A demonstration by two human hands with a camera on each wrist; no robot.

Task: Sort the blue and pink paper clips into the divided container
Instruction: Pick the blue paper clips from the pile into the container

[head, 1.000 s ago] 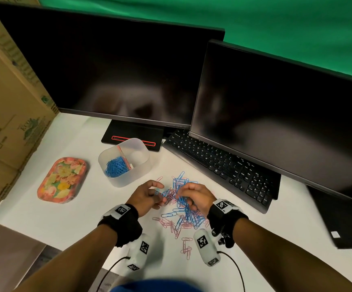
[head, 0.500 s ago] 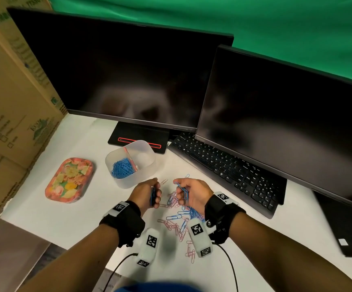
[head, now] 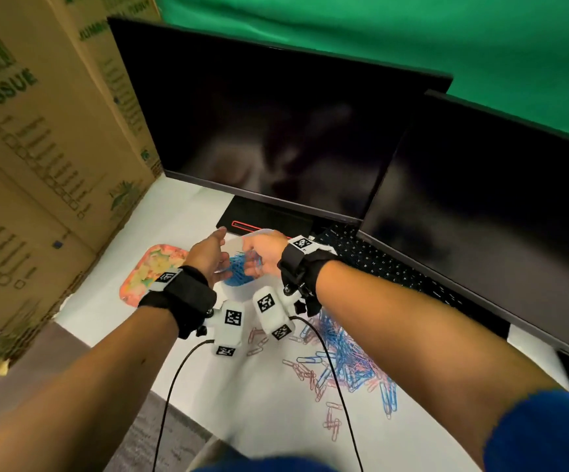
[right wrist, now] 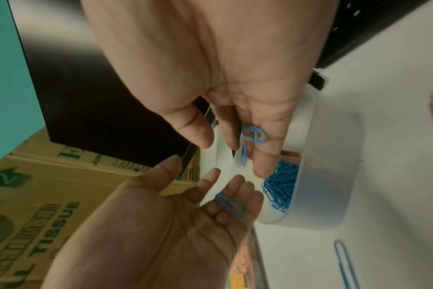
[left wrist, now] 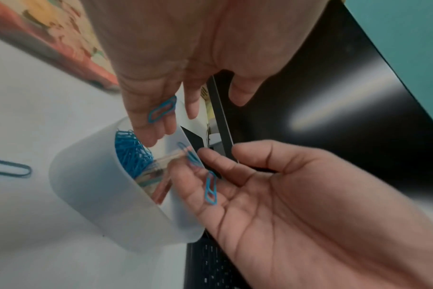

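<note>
Left hand: palm turned inward, fingers straight and spread, held over the near-left rim of the divided container; one blue paper clip lies loose against its fingers, not pinched.

Right hand: facing the left hand across the container, fingers relaxed and nearly straight; a blue clip rests on its fingers near the palm, and another appears to be slipping off the fingertips; no grip is visible.

Divided container: white, translucent, rounded walls; directly below and between both hands. The compartment under the fingertips holds a heap of blue clips. A thin divider crosses the middle, with something pinkish beyond it, too blurred to identify.

Unsorted clips: mixed blue and pink pile on the white tabletop, behind the right wrist and under the right forearm; pink strays lie nearer the person.

Floral tray: just outside the left wrist.

Monitors: two dark screens, one ahead of the hands, one beyond the right forearm. Keyboard: beyond the right wrist, partly under the second monitor.

Cardboard boxes: well beyond the left hand.
</note>
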